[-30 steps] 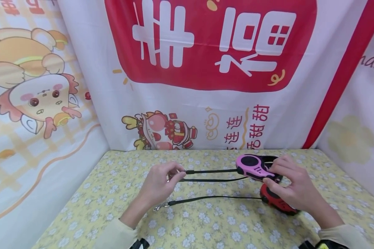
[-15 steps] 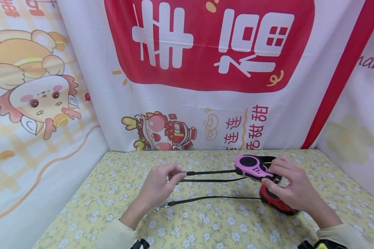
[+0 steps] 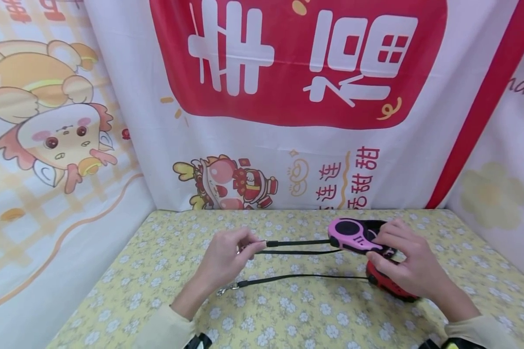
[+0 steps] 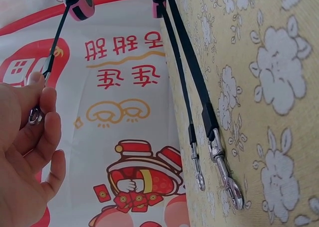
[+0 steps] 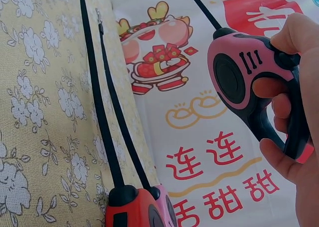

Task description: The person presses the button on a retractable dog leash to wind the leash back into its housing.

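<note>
My right hand (image 3: 412, 254) grips the handle of a pink and black retractable dog leash (image 3: 351, 232), lifted above the table, with the thumb on its black button side in the right wrist view. From its nose a black cord (image 3: 301, 242) runs out straight to my left hand (image 3: 224, 254). There the thumb and fingers pinch the end of the cord, and the metal clip (image 4: 36, 115) shows between them in the left wrist view. Below lies a red retractable leash (image 3: 386, 286), partly covered by my right hand. Another pink leash (image 5: 162, 202) rests beside it.
A yellow flowered cloth (image 3: 323, 310) covers the table. The cords of both lying leashes stretch leftward, each ending in a metal clip, one (image 3: 227, 289) near my left wrist. Printed curtains (image 3: 262, 140) stand behind and at both sides.
My hands have drawn slightly closer together, shortening the stretch of cord between them a little. The leashes on the table stay where they were; the head view has shifted slightly.
</note>
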The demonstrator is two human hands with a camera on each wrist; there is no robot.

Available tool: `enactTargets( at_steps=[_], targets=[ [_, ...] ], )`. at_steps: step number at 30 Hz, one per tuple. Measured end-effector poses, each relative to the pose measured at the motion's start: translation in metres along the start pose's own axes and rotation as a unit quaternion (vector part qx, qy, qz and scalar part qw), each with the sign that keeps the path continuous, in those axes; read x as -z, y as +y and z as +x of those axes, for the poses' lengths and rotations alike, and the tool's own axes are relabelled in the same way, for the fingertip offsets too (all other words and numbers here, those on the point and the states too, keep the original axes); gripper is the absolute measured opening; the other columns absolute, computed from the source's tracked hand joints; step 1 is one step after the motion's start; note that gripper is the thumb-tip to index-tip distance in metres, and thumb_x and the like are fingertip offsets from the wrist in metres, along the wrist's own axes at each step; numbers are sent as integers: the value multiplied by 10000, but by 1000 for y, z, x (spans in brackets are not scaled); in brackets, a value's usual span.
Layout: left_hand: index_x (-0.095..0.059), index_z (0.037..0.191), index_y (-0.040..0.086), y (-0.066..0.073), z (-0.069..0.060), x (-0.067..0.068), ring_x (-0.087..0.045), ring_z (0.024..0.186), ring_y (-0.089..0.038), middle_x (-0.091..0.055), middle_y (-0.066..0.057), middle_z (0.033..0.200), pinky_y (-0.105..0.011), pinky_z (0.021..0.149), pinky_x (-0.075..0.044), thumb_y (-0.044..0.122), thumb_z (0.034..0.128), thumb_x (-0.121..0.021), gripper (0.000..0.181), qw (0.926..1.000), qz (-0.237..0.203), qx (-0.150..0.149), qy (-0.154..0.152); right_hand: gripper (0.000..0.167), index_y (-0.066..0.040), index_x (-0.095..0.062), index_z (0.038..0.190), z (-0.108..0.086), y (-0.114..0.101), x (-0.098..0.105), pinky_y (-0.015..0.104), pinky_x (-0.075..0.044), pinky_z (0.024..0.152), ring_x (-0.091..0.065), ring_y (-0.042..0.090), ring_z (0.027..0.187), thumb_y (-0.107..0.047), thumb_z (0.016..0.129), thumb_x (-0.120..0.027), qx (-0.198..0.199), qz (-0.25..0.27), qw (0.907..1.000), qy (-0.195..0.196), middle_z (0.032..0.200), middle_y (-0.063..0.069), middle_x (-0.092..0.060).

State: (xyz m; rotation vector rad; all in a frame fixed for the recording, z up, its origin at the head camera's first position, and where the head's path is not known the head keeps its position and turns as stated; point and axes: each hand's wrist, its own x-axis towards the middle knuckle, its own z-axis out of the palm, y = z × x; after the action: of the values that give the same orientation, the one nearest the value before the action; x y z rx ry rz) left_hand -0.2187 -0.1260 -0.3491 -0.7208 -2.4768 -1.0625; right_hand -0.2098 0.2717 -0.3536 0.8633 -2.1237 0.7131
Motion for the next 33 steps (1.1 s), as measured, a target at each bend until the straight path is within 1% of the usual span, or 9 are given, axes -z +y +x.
enactTargets(
  at_steps=[7,15,21,29,33],
  targets=[
    [-710,919,242,1,0,-1,-551,593,-13,-671,135,728,-219,536,-456,269,1009,-741,99,9999,33,80,-58,331,-212,-737,884,0,-1,0,190,-436,817,-514,24,944,21,684,-861,27,-75,10000,-6,941,-111,-679],
    [-725,944,243,2,0,0,-562,619,-3,-671,144,746,-221,572,-477,260,1021,-725,79,9999,80,69,-103,340,-212,-750,896,0,-1,-2,171,-441,814,-516,20,954,18,679,-873,-7,-59,10000,-31,944,-112,-688],
    [-732,969,239,1,0,0,-575,651,16,-688,132,773,-217,607,-494,249,1029,-714,64,9998,114,1,-140,341,-207,-755,900,-1,-2,-3,155,-441,818,-517,15,962,16,676,-883,-49,-83,9999,-68,945,-110,-694],
    [-740,975,224,0,0,-2,-586,666,34,-712,108,789,-209,610,-504,233,1029,-712,62,9997,124,-112,-151,343,-211,-757,897,-2,-4,-3,138,-436,814,-513,7,964,19,680,-890,-145,-66,9998,-109,946,-112,-695],
    [-744,978,213,-1,-1,-2,-588,670,40,-712,109,788,-205,614,-502,226,1026,-717,57,9997,121,-185,-129,346,-228,-752,896,0,-4,-4,149,-437,807,-512,10,961,15,688,-887,-118,-5,9998,-129,946,-119,-690]
  ],
)
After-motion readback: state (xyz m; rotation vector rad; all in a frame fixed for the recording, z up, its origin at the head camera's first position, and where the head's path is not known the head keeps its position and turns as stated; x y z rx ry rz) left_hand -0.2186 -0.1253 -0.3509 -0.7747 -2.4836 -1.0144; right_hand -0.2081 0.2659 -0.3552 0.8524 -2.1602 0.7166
